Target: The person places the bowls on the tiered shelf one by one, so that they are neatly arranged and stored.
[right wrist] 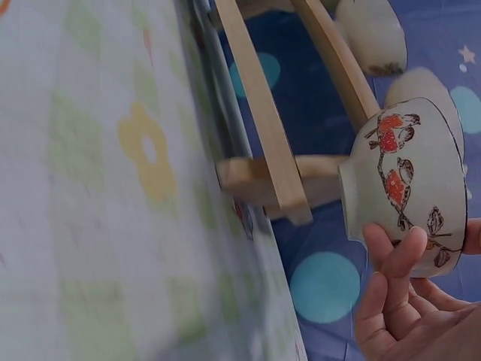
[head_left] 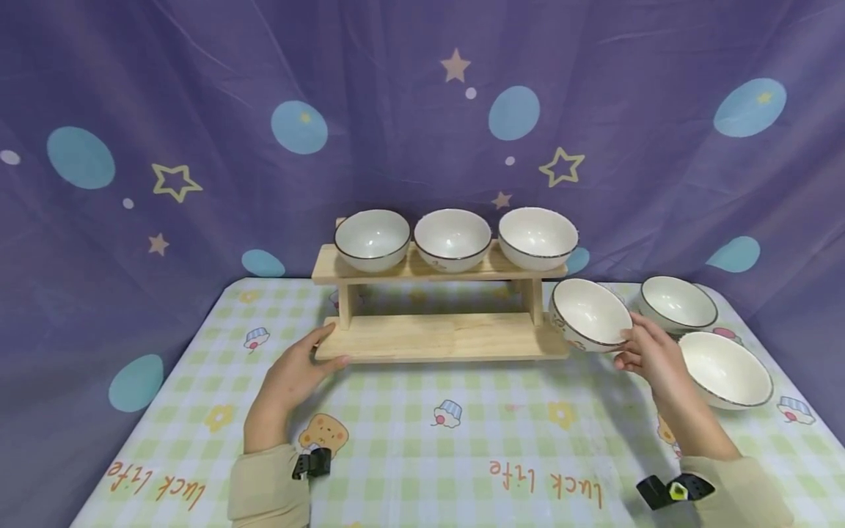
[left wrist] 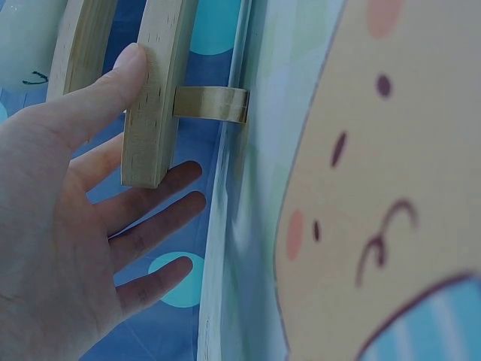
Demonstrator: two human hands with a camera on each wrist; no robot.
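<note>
A two-tier wooden shelf [head_left: 436, 339] stands on the table. My left hand [head_left: 290, 383] holds the left end of its lower board, and in the left wrist view the thumb [left wrist: 129, 69] lies against one face with the fingers spread around the other side. With my right hand [head_left: 660, 361] I pinch a white bowl [head_left: 590, 314] by its right side, tilted, just off the lower board's right end. The right wrist view shows red flowers and dark leaves on this bowl's [right wrist: 409, 177] outer wall. Three similar bowls, left [head_left: 372, 242], middle [head_left: 452, 240] and right [head_left: 538, 238], sit in a row on the upper board.
At the right of the table stand two more bowls, a dark-rimmed one [head_left: 678, 304] behind and a wider one [head_left: 726, 370] in front, close to my right forearm. A checked cloth [head_left: 409, 447] covers the table. A purple curtain [head_left: 409, 95] hangs behind the shelf.
</note>
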